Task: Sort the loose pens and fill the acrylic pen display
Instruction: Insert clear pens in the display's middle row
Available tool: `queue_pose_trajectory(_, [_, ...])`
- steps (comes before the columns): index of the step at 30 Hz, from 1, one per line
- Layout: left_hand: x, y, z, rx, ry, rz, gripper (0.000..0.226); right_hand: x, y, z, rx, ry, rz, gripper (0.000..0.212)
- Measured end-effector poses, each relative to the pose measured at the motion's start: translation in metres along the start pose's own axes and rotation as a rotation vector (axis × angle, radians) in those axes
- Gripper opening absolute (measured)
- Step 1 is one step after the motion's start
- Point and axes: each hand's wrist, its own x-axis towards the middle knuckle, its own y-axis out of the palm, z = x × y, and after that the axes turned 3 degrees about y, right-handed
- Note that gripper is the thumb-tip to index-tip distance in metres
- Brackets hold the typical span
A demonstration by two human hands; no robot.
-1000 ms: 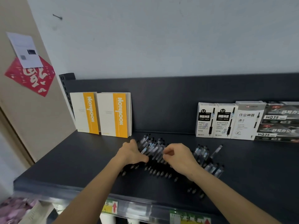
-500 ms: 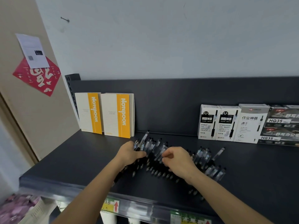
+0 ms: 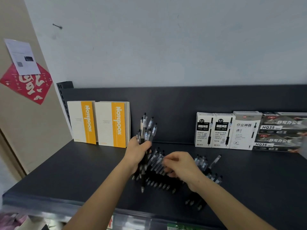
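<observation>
Left hand (image 3: 138, 152) grips a bundle of pens (image 3: 147, 128) upright over the middle of the shelf (image 3: 74, 171). Right hand (image 3: 181, 166) curls its fingers round loose pens (image 3: 155, 161) lying just beside.

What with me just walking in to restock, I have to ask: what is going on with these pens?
A person is gathering pens on the dark shelf. The left hand grips a bunch of pens, held upright. The right hand reaches into the loose pens lying in a row on the shelf; whether it grips any is unclear. No acrylic display is in view.
</observation>
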Motion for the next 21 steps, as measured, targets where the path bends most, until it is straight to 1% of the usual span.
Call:
queue_pose_trajectory(4, [-0.009,0.017,-0.005,-0.087,0.028,0.155,0.010,0.004,-0.013,0.010,0.149,0.016,-0.080,0.016])
queue_pose_trajectory(7, [-0.016,0.029,-0.006,-0.142,0.018,0.246,0.010,0.011,-0.026,0.018,0.317,0.046,-0.115,0.017])
queue_pose_trajectory(9, [-0.022,0.038,-0.010,-0.168,0.026,0.307,0.005,0.015,-0.033,0.022,0.413,0.076,-0.141,0.019])
queue_pose_trajectory(11, [-0.028,0.046,-0.015,-0.193,0.029,0.359,0.013,0.016,-0.040,0.023,0.442,0.093,-0.157,0.019])
queue_pose_trajectory(13, [-0.032,0.054,-0.018,-0.205,0.031,0.395,0.020,0.014,-0.045,0.021,0.473,0.099,-0.173,0.011])
queue_pose_trajectory(15, [-0.034,0.062,-0.018,-0.235,0.028,0.400,0.017,0.012,-0.049,0.019,0.505,0.096,-0.238,0.009])
queue_pose_trajectory(18, [-0.035,0.077,-0.018,-0.299,-0.012,0.348,0.013,0.006,-0.060,0.017,0.542,0.054,-0.371,0.005])
queue_pose_trajectory(21, [-0.037,0.096,-0.018,-0.298,-0.031,0.271,0.014,-0.005,-0.082,0.014,0.568,0.002,-0.494,0.010])
